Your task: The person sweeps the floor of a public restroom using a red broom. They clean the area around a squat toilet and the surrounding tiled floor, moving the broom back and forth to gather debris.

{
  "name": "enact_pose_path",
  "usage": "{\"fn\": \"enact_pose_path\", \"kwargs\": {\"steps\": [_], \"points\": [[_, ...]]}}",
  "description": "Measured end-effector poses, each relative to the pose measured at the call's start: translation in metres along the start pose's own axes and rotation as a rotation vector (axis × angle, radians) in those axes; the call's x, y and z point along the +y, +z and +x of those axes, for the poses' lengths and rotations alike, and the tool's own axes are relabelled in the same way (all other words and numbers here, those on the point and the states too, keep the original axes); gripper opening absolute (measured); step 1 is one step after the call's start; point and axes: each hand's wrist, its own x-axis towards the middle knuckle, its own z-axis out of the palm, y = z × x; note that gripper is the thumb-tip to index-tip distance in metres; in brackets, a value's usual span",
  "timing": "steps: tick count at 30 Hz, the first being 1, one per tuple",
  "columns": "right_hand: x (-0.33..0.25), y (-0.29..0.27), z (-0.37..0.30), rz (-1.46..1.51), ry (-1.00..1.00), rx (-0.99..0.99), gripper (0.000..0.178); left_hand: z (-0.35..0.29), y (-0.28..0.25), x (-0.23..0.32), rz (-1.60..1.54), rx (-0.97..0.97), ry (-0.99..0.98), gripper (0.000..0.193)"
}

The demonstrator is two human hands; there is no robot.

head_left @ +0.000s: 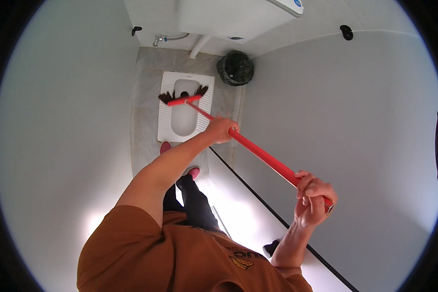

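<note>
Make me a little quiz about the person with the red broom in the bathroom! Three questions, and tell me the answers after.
1. True or false: both hands grip the red broom handle.
2. What lies under the broom head? A) the white squat toilet B) the dark waste bin C) the door
3. Fill in: the hand nearer the bristles is the ____ hand.

Key:
1. True. The left hand holds it midway, the right hand holds the top end.
2. A. The bin stands apart, in the corner to the right.
3. left
</note>
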Motion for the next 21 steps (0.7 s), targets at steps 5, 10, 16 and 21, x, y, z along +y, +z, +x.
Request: {"fn": "enact_pose_path", "kwargs": {"steps": [5,10,16,21], "points": [[-0.046,-0.022,-0.002,0.146,-0.147,0.021,0.012,0.000,-0.010,0.057,0.017,0.108,0.066,0.017],[-0.023,0.012,0.000,-0.111,-0.166,-0.125,0.018,0.042,-0.020,0.016,-0.009,0.406,0.239,0.023],[0.010,0.009,-0.004,0.019,0.002,-0.094,0.016,0.000,0.015,-0.011,-0.164,0.194,0.004,0.015],[-0.030,-0.030,-0.014,0.049,-0.192,0.132,0.015,-0.025,0.041,0.053,-0.082,0.282,0.133,0.020]]}}
